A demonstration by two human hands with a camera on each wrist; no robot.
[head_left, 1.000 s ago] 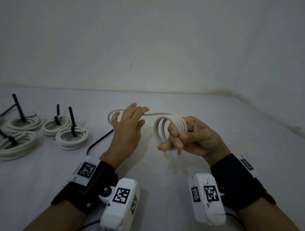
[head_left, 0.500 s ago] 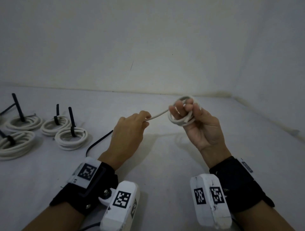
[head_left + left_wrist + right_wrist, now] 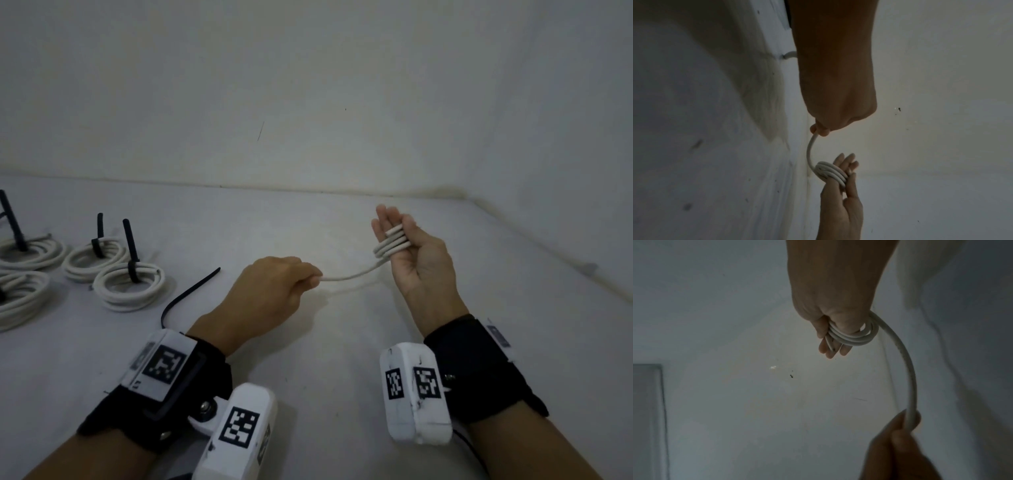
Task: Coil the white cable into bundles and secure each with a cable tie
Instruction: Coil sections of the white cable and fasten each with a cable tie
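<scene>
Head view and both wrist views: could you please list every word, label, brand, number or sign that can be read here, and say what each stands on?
None: no readable word, number or brand shows in any view.
Left wrist strap tag: a black-and-white square marker, a pattern and not text.
Left wrist camera housing: the same kind of marker.
Right wrist camera housing: two such markers.
Right wrist strap tag: too blurred to read.

Black wrist straps (image 3: 479,363), white camera boxes (image 3: 414,394), checkered markers (image 3: 164,365)
</scene>
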